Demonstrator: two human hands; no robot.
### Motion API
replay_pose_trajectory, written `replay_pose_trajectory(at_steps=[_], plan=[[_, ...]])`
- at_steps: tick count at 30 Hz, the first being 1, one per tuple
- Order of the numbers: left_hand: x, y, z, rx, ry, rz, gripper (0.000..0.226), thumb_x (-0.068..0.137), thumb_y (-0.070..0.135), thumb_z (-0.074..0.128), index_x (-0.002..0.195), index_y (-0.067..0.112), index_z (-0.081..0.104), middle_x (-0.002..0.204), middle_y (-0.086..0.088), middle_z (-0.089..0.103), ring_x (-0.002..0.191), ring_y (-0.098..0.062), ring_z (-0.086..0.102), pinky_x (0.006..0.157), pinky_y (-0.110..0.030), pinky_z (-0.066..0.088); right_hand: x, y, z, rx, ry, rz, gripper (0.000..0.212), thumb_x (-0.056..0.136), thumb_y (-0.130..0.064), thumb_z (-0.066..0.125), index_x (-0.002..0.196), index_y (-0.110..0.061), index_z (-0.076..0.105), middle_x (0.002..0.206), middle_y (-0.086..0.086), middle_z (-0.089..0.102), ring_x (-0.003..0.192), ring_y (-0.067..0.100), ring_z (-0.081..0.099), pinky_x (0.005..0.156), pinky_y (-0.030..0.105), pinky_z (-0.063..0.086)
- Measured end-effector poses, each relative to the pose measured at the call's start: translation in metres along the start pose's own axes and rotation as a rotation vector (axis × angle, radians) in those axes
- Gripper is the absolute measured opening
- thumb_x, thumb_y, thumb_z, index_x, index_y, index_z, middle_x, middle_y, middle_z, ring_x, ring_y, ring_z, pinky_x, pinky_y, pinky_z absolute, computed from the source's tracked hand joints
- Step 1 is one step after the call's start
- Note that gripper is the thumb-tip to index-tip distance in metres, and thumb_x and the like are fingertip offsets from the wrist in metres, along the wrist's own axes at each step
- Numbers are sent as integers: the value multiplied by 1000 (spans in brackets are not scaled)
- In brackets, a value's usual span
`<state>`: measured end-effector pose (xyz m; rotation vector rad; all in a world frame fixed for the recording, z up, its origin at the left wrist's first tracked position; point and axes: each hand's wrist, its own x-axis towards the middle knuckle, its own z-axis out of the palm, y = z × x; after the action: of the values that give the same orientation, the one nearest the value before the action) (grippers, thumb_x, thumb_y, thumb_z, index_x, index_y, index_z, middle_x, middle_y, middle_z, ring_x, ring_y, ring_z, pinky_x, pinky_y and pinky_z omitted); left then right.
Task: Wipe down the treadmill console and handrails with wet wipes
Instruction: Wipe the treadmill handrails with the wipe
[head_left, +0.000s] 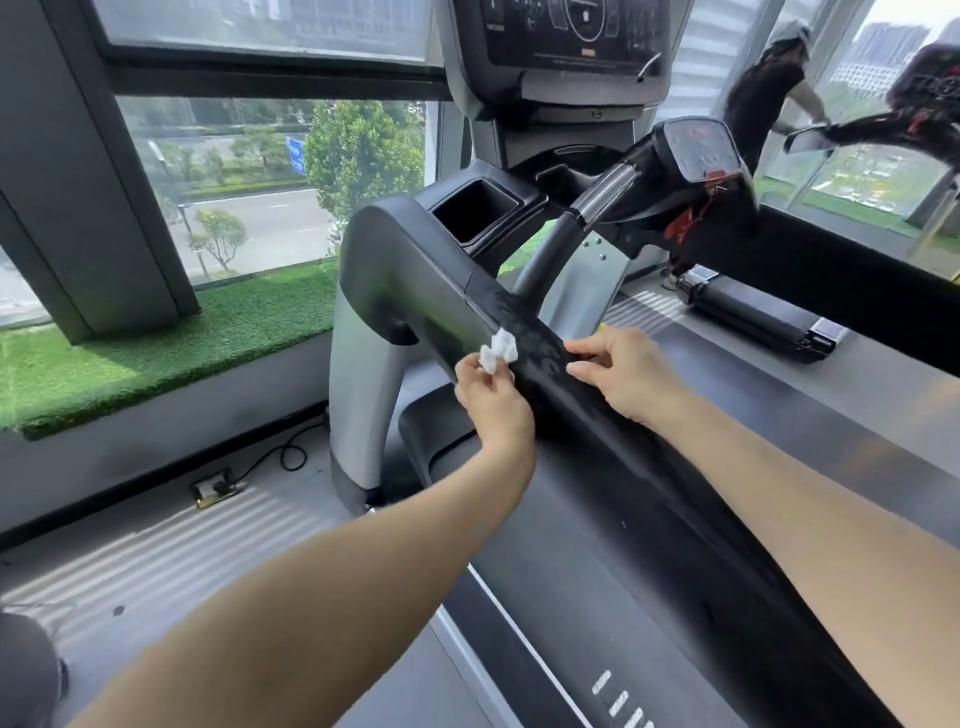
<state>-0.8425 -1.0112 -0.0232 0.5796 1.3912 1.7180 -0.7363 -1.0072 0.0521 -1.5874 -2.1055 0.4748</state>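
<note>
Left hand (491, 400) pinching crumpled white wet wipe (497, 352) against black handrail (597, 410), just at nine o'clock of right hand (626, 374). Right hand resting on handrail, fingers straight and close together. Console (574, 36) at twelve o'clock; its markings too blurred to read.
</note>
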Motion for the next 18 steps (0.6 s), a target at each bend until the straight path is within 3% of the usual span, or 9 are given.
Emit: replay_pose_trajectory(at_steps=[3,7,9,13,14,16,18], plan=[[-62,-21,-6,-6,-129,-75,20,102,25,36,87,37,36,97,11,35,80,-3,42,76,-13,34,0,-1,-1,21,-10,16,36,89,-15,64,124,-10,62,114,3,64,98,16,58,93,23,41],[-31,-19,-7,73,-97,-63,14,101,22,37,95,34,42,104,3,39,81,-7,43,80,-14,40,-3,-5,-1,-13,-8,11,36,90,-15,63,125,-10,60,120,6,62,97,15,56,94,23,39],[7,-11,-9,46,-15,-80,5,100,22,40,103,23,43,114,-12,46,84,-14,45,93,-28,45,-3,-5,-1,-15,-5,13,36,91,-15,62,126,-10,60,121,6,61,101,18,56,93,23,38],[30,-6,-7,-20,37,-155,9,99,27,41,90,30,40,117,-13,48,92,-19,46,102,-40,42,-2,-5,1,-3,0,21,36,90,-14,63,125,-8,60,120,7,62,108,22,57,95,25,39],[16,-6,-6,-30,44,-169,2,99,27,41,98,26,42,121,-13,46,95,-19,46,102,-38,41,-2,-4,1,2,5,25,36,90,-14,63,125,-8,60,119,7,62,108,22,58,96,26,40],[-18,-15,-4,-16,38,-207,20,100,27,40,118,18,41,122,-9,40,97,-18,44,95,-31,37,-1,-3,2,23,8,32,36,89,-14,64,125,-8,60,112,6,63,102,19,58,96,27,40],[-45,-24,-4,-7,-8,-252,28,101,27,37,126,15,37,123,-6,37,97,-17,42,91,-29,35,-1,-2,3,51,-1,42,37,89,-13,64,125,-7,60,100,1,61,94,13,53,94,25,41]])
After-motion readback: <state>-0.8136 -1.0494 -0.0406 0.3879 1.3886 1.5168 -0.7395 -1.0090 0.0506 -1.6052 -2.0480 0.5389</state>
